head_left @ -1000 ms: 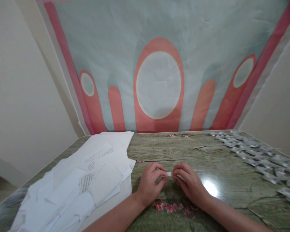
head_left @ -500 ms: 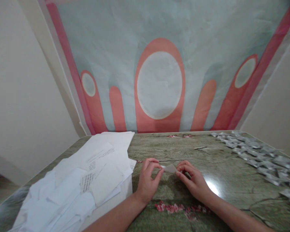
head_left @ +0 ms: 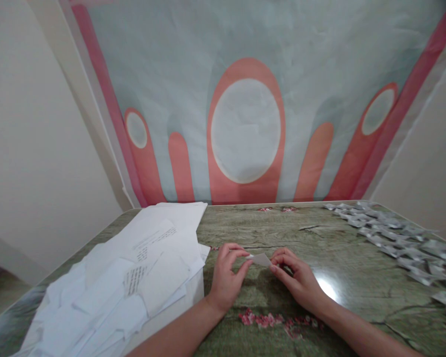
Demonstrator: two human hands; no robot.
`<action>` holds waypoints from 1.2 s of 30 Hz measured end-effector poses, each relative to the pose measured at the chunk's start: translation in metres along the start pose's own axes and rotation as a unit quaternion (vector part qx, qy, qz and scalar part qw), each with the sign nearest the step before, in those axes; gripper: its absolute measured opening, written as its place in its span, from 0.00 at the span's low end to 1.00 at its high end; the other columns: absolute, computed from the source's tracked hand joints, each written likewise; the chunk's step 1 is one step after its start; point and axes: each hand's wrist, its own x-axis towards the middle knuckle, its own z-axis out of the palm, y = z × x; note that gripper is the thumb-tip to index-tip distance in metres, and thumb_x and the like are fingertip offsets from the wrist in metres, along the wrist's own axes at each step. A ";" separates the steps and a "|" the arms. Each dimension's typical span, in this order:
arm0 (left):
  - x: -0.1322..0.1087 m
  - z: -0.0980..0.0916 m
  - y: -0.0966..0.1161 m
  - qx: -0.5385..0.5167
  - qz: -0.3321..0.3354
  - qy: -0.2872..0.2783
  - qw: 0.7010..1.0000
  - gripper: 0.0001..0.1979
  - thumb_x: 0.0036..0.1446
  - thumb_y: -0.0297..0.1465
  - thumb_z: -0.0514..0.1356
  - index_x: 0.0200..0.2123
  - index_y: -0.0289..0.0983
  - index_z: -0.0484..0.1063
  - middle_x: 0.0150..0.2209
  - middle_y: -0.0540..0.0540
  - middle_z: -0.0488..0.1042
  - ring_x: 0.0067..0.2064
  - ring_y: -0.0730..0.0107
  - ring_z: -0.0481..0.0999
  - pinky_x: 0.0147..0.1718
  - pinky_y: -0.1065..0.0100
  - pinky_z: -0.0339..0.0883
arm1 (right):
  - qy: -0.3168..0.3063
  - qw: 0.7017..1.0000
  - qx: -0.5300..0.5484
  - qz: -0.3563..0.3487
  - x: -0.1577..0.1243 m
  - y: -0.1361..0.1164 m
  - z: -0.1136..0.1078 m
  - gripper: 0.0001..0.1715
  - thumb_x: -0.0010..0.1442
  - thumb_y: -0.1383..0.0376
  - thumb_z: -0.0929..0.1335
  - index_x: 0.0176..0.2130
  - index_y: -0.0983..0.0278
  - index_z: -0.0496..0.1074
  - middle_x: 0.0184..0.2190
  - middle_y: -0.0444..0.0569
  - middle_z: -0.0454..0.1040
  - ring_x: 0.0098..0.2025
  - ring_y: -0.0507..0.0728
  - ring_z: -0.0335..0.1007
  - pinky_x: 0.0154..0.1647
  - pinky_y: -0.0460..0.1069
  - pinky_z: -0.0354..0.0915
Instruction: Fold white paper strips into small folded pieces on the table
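Between my two hands is a small folded piece of paper [head_left: 261,259], pale grey-white, held just over the table. My left hand [head_left: 229,272] pinches its left end between thumb and fingers. At the opposite end, my right hand [head_left: 290,272] grips the paper's corner the same way, fingers curled. Close by on the left lies a large heap of white paper sheets and scraps [head_left: 107,292], some with printed text.
Rows of small folded paper pieces [head_left: 390,233] line the right side of the wood-patterned table [head_left: 245,228], which has printed pink flowers. Behind the table's far edge hangs a backdrop [head_left: 245,193] with coral arches. White walls stand on both sides.
My left hand has shifted very slightly, and the paper's tilt differs a little. Both hands still grip it; nothing else has moved.
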 end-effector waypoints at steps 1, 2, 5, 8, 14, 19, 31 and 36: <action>0.000 0.000 0.000 0.001 0.001 0.002 1.000 0.04 0.54 0.28 0.61 0.35 0.39 0.72 0.39 0.46 0.68 0.43 0.64 0.68 0.44 0.62 0.62 | 0.000 1.000 0.001 -0.004 0.000 0.000 0.000 0.11 0.60 0.60 0.63 0.31 0.62 0.70 0.32 0.49 0.68 0.36 0.56 0.65 0.37 0.51 0.63; 0.000 0.000 -0.001 0.004 0.002 0.004 1.000 0.04 0.54 0.29 0.61 0.35 0.40 0.72 0.39 0.46 0.68 0.43 0.64 0.68 0.44 0.62 0.62 | 0.000 1.000 0.002 -0.008 0.000 0.000 0.000 0.11 0.60 0.60 0.63 0.31 0.62 0.70 0.32 0.49 0.68 0.36 0.57 0.65 0.37 0.51 0.63; 0.000 0.000 -0.001 0.011 0.002 0.006 1.000 0.03 0.54 0.30 0.61 0.35 0.40 0.73 0.39 0.46 0.68 0.43 0.63 0.68 0.45 0.61 0.62 | 0.003 1.000 0.004 -0.011 0.000 -0.001 0.001 0.11 0.60 0.59 0.63 0.31 0.62 0.70 0.32 0.49 0.68 0.36 0.57 0.65 0.37 0.51 0.63; 0.000 0.000 -0.001 0.012 -0.001 0.002 1.000 0.04 0.54 0.30 0.61 0.35 0.41 0.74 0.39 0.46 0.68 0.43 0.63 0.68 0.45 0.61 0.61 | 0.007 1.000 0.006 -0.010 0.000 -0.002 0.001 0.11 0.60 0.59 0.63 0.31 0.62 0.70 0.32 0.49 0.68 0.36 0.57 0.66 0.37 0.51 0.64; 0.000 0.001 -0.004 -0.008 -0.013 -0.004 1.000 0.03 0.53 0.29 0.62 0.33 0.41 0.75 0.38 0.47 0.68 0.43 0.64 0.68 0.45 0.62 0.61 | 0.013 1.000 0.007 -0.007 -0.001 -0.003 0.002 0.10 0.60 0.60 0.63 0.31 0.62 0.70 0.33 0.48 0.68 0.37 0.56 0.66 0.38 0.50 0.63; -0.001 0.002 -0.005 -0.013 -0.038 -0.015 0.999 0.02 0.53 0.28 0.62 0.30 0.40 0.74 0.39 0.48 0.68 0.44 0.64 0.68 0.46 0.62 0.60 | 0.038 0.999 -0.011 0.005 -0.002 0.001 0.003 0.10 0.60 0.60 0.64 0.32 0.61 0.71 0.33 0.49 0.68 0.36 0.56 0.66 0.36 0.50 0.64; 0.001 -0.001 0.000 -0.011 -0.037 -0.019 0.999 0.02 0.53 0.27 0.61 0.31 0.39 0.73 0.39 0.47 0.67 0.44 0.65 0.67 0.45 0.63 0.60 | 0.030 0.992 0.074 0.096 0.002 0.003 0.004 0.15 0.56 0.53 0.66 0.32 0.63 0.74 0.33 0.48 0.73 0.36 0.56 0.69 0.36 0.48 0.64; 0.000 0.001 -0.003 -0.013 -0.040 -0.020 0.999 0.02 0.53 0.27 0.61 0.30 0.39 0.74 0.39 0.47 0.67 0.44 0.65 0.68 0.46 0.63 0.60 | 0.011 0.980 0.093 0.175 0.002 -0.002 0.003 0.18 0.53 0.51 0.67 0.33 0.64 0.74 0.28 0.46 0.74 0.30 0.55 0.67 0.31 0.47 0.62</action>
